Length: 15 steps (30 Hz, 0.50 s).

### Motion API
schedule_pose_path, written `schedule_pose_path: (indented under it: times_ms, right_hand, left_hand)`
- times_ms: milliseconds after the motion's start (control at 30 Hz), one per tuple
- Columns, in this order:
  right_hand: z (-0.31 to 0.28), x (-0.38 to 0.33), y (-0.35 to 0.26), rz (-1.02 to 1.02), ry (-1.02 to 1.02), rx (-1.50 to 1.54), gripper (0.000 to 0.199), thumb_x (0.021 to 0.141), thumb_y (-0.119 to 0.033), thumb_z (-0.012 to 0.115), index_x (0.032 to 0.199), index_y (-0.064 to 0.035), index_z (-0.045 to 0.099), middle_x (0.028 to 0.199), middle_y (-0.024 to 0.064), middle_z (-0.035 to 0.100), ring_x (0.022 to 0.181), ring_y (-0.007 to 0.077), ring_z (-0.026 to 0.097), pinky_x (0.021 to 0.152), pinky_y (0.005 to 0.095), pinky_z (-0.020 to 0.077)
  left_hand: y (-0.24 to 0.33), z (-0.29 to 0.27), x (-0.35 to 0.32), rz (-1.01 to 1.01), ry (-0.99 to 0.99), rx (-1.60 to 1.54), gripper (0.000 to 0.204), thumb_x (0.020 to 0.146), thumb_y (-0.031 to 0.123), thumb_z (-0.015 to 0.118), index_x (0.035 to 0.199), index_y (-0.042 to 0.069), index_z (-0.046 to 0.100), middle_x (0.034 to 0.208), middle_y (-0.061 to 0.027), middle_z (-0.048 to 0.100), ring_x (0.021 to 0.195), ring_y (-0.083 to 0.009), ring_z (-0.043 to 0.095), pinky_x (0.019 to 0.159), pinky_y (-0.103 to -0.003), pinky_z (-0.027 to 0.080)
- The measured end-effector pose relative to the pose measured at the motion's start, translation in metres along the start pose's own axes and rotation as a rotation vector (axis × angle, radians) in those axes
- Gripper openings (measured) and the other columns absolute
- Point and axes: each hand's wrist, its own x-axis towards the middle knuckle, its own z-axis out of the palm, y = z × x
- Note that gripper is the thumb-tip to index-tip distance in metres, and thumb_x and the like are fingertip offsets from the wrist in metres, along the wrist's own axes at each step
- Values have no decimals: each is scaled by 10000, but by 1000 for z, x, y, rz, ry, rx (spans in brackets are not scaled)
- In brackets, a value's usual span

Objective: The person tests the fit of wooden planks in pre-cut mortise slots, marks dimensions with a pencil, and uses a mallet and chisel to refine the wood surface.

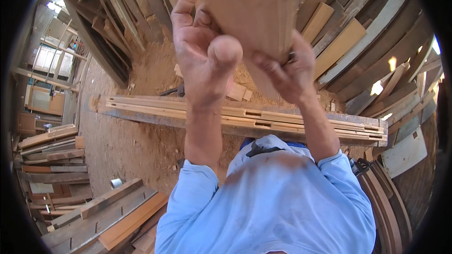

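A wide, pale brown wooden board (249, 9) is raised close in front of me and runs out past the top edge of the view. My right hand (292, 73) grips it near its lower right edge, with fingers wrapped on the wood. Beside the board's left edge is my left hand (200, 49), loosely cupped, its thumb standing apart from the curled fingers. Some of those fingertips are hidden by or close against the board. Below both hands, long narrow wooden strips (230, 116) with slots cut in them lie side by side on a bench beam (165, 121).
Sawdust and small offcuts (238, 91) cover the ground behind the bench. Planks (341, 49) lean at the far right, and more timber (106, 16) at the far left. Stacked boards (127, 221) lie near left, beside a small can (116, 183). A dark tool (360, 165) sits near right.
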Motion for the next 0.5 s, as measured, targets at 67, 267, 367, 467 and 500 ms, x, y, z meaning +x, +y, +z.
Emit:
schedule_pose_path:
  times_ms: [67,267,367,467,500]
  right_hand:
    - [-9,5,-8,62,32,132,446,851,-415,813,1011,-26,666,857,55,654,749,174,643,647,340,506]
    - [-11,29,-25,104,48,376,429,879,-442,792,989,-35,710,801,6,690,721,106,635,638,290,515]
    - [4,20,-6,148,39,470,413,894,-431,782,989,-35,712,792,-14,673,730,94,620,641,278,509]
    - [24,12,6,136,46,481,418,903,-436,772,987,-31,714,801,-12,669,747,91,618,644,271,506]
    - [28,11,6,125,52,470,422,905,-440,768,985,-29,714,805,-9,669,753,91,619,645,269,506]
  left_hand:
    - [1,-22,-12,43,-177,87,1171,671,421,926,1558,59,251,1404,-164,537,1275,-286,554,1095,-435,420]
    - [-83,-136,-149,-874,-387,585,646,801,28,819,1388,40,551,1238,-108,686,1183,-217,620,1067,-358,439]
    - [-103,-138,-174,-944,-288,515,540,810,-25,773,1320,16,601,1118,-89,723,1085,-172,650,987,-326,489]
    - [-110,-142,-184,-953,-228,521,484,829,-14,769,1283,-10,605,1116,-84,720,1031,-161,660,939,-333,513]
    - [-111,-145,-186,-977,-206,513,459,840,-5,765,1270,-19,607,1114,-84,723,1025,-165,664,936,-338,515]
